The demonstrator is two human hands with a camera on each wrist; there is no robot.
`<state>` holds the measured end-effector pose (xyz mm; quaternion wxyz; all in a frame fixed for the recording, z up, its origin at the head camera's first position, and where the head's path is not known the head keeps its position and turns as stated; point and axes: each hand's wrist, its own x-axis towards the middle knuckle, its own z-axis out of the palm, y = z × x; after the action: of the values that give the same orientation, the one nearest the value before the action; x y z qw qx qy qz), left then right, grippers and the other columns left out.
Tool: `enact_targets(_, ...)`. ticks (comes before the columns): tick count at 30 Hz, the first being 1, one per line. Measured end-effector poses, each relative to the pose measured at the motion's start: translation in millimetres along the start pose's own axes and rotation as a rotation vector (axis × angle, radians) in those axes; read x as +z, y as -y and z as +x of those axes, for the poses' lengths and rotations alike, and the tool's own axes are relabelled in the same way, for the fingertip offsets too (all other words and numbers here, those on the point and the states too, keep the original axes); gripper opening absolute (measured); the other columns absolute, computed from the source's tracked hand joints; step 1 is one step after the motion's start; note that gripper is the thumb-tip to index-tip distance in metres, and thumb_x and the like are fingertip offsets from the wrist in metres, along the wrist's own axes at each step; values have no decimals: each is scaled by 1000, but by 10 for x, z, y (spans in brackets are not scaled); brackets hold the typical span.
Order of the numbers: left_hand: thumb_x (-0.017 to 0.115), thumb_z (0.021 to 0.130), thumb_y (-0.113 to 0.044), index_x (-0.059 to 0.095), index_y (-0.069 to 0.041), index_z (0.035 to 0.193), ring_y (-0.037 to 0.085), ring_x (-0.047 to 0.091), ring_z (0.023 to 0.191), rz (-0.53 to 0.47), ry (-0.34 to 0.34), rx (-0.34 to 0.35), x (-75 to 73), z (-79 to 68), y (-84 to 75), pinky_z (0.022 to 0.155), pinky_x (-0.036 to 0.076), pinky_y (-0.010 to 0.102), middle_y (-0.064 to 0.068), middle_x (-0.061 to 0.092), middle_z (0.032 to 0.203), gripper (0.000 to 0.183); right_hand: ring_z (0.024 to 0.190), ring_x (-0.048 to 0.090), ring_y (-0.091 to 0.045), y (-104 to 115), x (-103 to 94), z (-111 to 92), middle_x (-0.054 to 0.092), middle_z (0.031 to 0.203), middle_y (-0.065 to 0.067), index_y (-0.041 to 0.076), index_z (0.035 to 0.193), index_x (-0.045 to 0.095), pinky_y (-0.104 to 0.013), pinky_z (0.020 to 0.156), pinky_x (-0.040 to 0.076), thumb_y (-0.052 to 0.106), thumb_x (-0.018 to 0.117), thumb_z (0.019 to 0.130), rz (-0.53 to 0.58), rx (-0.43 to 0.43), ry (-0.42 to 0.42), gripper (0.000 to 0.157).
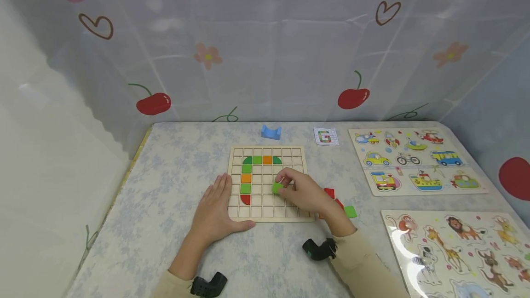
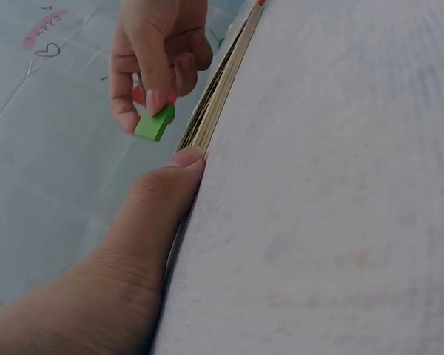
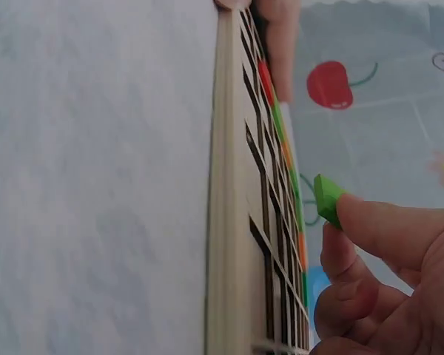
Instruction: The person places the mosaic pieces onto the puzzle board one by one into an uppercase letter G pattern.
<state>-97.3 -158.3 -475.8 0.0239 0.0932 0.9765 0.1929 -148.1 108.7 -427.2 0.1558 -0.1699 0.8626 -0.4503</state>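
A wooden grid board (image 1: 265, 213) lies on the table, with green, orange and red tiles set along an upper row and a left column. My left hand (image 1: 215, 210) rests against the board's left side, its fingers straight and its thumb on the front edge. Between thumb and fingertips, my right hand (image 1: 304, 191) pinches a green tile (image 3: 326, 200) above the right half of the grid. The right wrist view shows this tile held off the board. Something red behind those fingers in the left wrist view is too blurred to tell.
Loose red tiles (image 1: 329, 192) and a green tile (image 1: 350, 211) lie right of the board, partly hidden by the right arm. Behind it are a blue stand (image 1: 271, 132) and a pattern card (image 1: 326, 136). A vehicle puzzle (image 1: 418, 162) and an animal puzzle (image 1: 459, 252) lie farther right.
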Motion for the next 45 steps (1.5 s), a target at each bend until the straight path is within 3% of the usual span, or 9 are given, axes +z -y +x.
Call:
enact_targets(7,61,61,-91,11,-6,159,24,7,156,-8,-2,6,-4,-2,-10,126,16,49,9,9,168,140,67,51,-11,128,312,121,60,87,3,21,106,63,-23,64,47,15,65,95,-53,-57,60,13)
enact_targets(20,56,61,-95,12,-6,159,24,8,156,-3,-15,16,17,-14,12,126,17,48,9,10,168,140,76,54,-11,217,458,129,56,84,9,22,104,66,-25,70,47,16,66,93,-242,-83,33,12)
enact_targets(37,59,62,-93,12,-5,159,24,9,156,-17,-24,21,26,-11,14,125,17,49,9,10,168,139,85,60,-7,226,436,67,65,100,6,16,106,75,-27,81,53,18,70,92,-318,-119,51,15)
enact_targets(45,60,60,-92,12,-5,159,24,9,156,-13,-24,13,32,-3,16,125,17,49,9,11,168,140,82,52,-11,106,189,-126,59,92,5,18,114,70,-28,75,47,17,73,89,-268,-59,42,25)
